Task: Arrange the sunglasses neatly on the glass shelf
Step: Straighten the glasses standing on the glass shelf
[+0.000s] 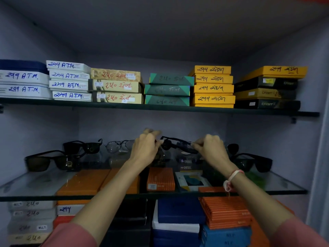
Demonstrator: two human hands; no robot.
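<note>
Above the glass shelf [35, 182], the left hand [145, 148] and right hand [211, 148] each pinch one end of a dark pair of sunglasses [178, 145], holding it in the air. Other sunglasses [51, 160] rest on the shelf at both sides.

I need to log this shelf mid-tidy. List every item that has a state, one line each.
Left hand: gripping the held pair's end.
Right hand: gripping its other end.
Dark round-lensed sunglasses: held above the shelf, between both hands.
Black square sunglasses: resting unfolded, front left.
Clear-lensed wire glasses: resting at the back.
Clear glass shelf: partly filled.
</note>
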